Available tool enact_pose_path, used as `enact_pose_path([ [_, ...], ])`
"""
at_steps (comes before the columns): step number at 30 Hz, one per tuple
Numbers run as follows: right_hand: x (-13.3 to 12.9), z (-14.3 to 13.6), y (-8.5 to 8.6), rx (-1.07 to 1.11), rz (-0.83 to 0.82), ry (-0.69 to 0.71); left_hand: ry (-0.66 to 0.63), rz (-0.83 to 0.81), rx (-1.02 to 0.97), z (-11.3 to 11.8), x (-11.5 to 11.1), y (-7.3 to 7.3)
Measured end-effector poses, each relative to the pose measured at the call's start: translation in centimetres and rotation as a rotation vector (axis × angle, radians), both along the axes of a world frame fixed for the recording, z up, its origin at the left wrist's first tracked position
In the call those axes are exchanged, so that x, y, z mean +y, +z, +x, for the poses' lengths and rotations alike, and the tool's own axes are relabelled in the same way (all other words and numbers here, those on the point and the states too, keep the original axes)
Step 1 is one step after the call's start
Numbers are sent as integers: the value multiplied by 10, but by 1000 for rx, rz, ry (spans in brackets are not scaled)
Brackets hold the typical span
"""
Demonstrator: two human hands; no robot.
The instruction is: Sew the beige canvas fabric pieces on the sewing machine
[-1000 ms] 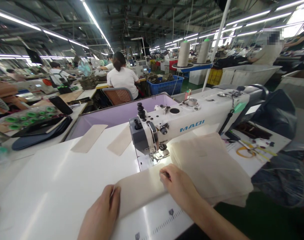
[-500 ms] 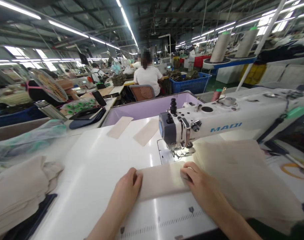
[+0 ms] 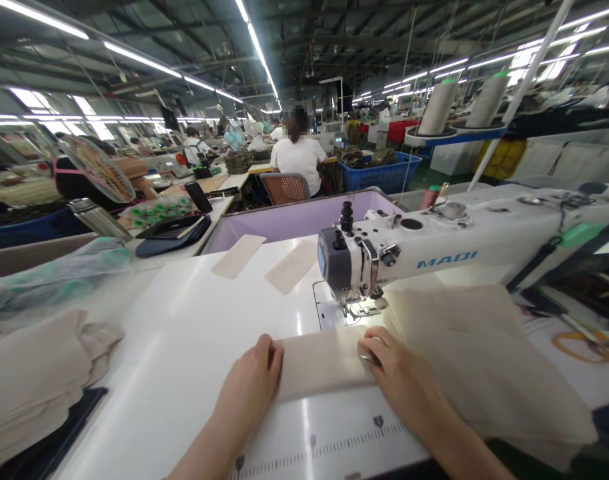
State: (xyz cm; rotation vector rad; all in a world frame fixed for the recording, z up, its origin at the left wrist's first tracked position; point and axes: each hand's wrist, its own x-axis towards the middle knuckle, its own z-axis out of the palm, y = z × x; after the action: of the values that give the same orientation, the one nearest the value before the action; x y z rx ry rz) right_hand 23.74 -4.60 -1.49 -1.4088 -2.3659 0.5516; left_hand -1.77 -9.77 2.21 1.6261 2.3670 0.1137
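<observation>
A folded strip of beige fabric (image 3: 321, 363) lies on the white sewing table (image 3: 199, 320), just in front of the sewing machine's (image 3: 357, 257) needle area. At its left end, my left hand (image 3: 254, 373) pinches the fabric between thumb and fingers. My right hand (image 3: 397, 363) is closed on the other end, close to the presser foot (image 3: 367, 307). Something small and shiny, like metal, shows under the right fingers; its kind I cannot make out. To the right, a larger beige fabric piece (image 3: 474, 353) spreads under the machine arm and over the table's front edge.
Two beige fabric pieces (image 3: 240, 256) (image 3: 291, 267) lie at the table's back. Stacked beige fabric (image 3: 29, 380) sits at the left. Behind the table is a purple-lined bin (image 3: 264, 223). Thread cones (image 3: 438, 107) stand at the right. A person in white (image 3: 298, 160) sits ahead.
Both hands keep their grip on the fabric strip, which has hardly moved. The view has shifted slightly.
</observation>
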Motion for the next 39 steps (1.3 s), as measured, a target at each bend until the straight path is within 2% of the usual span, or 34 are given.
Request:
enact_pose_path([
  [2, 2, 1, 0, -27, 22, 27, -30, 26, 143, 1, -2, 0],
  [3, 3, 2, 1, -38, 33, 46, -84, 83, 214, 2, -3, -1],
  [6, 8, 4, 2, -73, 61, 89, -403, 206, 271, 1, -4, -2],
  [8, 10, 4, 3, -98, 78, 91, -545, 143, 206, 1, -2, -3],
  [10, 12, 4, 5, -115, 88, 85, -541, 101, 153, 1, 2, -4],
  [15, 3, 0, 10, -151, 83, 89, -484, 216, 106, 6, 29, -13],
  [20, -14, -5, 12, -163, 49, 84, -594, 174, 42, 14, 74, -19],
  [25, -18, -9, 8, -89, 59, 59, -716, 168, -18, 14, 110, -14],
  [30, -11, -17, 8, -131, 58, 63, -778, 224, -78, 8, 128, -10],
  [39, -9, -25, 3, -149, 80, 64, -860, 273, -129, -3, 149, -21],
])
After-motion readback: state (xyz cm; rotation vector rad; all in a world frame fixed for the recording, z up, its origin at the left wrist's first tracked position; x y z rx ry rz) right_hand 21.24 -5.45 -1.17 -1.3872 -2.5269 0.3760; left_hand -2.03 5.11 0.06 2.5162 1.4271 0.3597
